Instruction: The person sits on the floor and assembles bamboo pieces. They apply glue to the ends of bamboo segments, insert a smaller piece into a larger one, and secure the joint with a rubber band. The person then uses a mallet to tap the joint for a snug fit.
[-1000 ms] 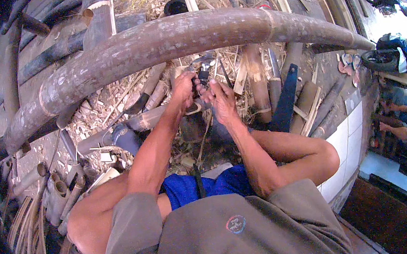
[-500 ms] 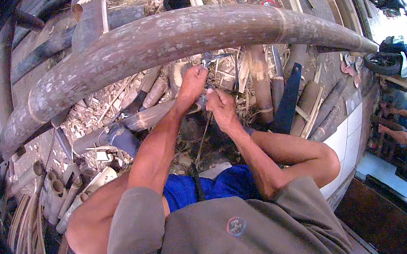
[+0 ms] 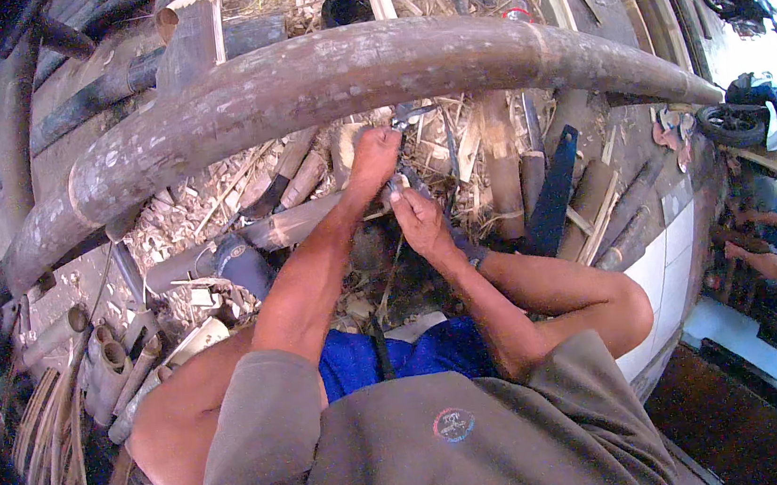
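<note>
My left hand (image 3: 375,156) is closed in a fist in front of the thick bamboo pole (image 3: 314,75). Just nearer to me, my right hand (image 3: 421,220) is closed too, thumb pressed over the fingers. A narrow grey piece shows between the two hands, too small to name. What each hand grips is mostly hidden by the fingers. Beyond the left fist lies a shiny metal thing (image 3: 413,114), partly under the pole; whether the fist touches it I cannot tell. My bare legs are folded on both sides, and a thinner bamboo length (image 3: 296,222) passes behind my left forearm.
A dark saw blade (image 3: 554,192) lies right of my hands, beside an upright-lying bamboo piece (image 3: 499,169). Wood shavings (image 3: 212,185) cover the ground. Cut bamboo tubes (image 3: 112,361) and bent strips (image 3: 46,449) are at left. Another person (image 3: 768,250) sits far right.
Both hands have shifted slightly, the right a little lower and the left fist turned somewhat. The whole view has moved a little, so the pole appears lower.
</note>
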Tool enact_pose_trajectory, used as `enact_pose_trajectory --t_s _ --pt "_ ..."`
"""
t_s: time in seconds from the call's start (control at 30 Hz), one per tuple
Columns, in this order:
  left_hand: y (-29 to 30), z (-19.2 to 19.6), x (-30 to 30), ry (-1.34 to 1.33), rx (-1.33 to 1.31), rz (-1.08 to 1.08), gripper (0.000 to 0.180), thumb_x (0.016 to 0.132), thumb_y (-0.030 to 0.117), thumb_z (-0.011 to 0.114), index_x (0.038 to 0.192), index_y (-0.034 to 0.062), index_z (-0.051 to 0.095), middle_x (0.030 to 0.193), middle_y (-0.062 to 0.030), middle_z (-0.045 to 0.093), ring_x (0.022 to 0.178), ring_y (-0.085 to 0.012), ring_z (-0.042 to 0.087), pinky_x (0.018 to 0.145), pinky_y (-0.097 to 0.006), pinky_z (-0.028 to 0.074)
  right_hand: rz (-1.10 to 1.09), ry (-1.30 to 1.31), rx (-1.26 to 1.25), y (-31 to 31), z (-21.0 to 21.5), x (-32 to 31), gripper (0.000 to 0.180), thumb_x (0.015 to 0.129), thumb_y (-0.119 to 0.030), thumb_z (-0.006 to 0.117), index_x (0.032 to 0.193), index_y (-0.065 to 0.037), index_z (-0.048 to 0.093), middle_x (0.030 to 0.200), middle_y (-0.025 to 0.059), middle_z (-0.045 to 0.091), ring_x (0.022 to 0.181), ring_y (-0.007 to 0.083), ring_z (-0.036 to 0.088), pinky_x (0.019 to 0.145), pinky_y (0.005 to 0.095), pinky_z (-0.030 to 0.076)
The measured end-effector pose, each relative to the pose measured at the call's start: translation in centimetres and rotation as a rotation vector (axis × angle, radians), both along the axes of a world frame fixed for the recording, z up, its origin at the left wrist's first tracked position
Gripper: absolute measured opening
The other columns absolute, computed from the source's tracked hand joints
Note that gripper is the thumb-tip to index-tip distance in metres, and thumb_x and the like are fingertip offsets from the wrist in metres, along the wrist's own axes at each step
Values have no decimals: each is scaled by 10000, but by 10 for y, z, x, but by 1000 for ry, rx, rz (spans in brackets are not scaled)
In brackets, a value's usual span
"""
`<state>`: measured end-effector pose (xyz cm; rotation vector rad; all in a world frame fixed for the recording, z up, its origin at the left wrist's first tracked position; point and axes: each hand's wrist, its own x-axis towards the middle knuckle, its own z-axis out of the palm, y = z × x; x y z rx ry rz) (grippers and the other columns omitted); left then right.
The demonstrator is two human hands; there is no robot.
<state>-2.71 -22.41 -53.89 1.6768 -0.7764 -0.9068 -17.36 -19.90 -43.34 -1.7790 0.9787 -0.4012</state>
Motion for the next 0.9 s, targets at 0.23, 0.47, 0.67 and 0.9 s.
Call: enact_pose_trajectory --t_s 0.23,0.47,0.67,0.9 --pt "47 53 42 -335 133 -291 498 929 445 622 954 -44 714 843 -286 665 839 -454 646 792 -512 497 -54 25 88 1 -30 -13 278 1035 -267 554 969 -4 612 771 139 606 686 236 560 665 376 474" --pt "61 62 23 -25 173 -269 331 912 315 655 939 -8 719 810 -183 689 781 -304 670 768 -428 510 -86 -33 -7 2 -37 -12 297 1026 -269 571 921 3 625 688 120 561 607 234 490 604 394 447" --pt "58 52 21 275 97 -276 294 963 305 613 922 27 697 797 -61 681 748 -165 608 753 -366 497 -160 -86 99 4 -40 -15 346 1042 -311 554 920 2 638 663 62 541 612 161 492 589 369 440" --pt "62 61 15 -449 -89 -467 253 960 250 623 1088 38 671 964 -185 702 910 -403 653 825 -482 505 -237 -111 189 -21 -14 -13 436 1065 -349 520 757 -41 524 657 8 488 638 115 475 616 311 427"
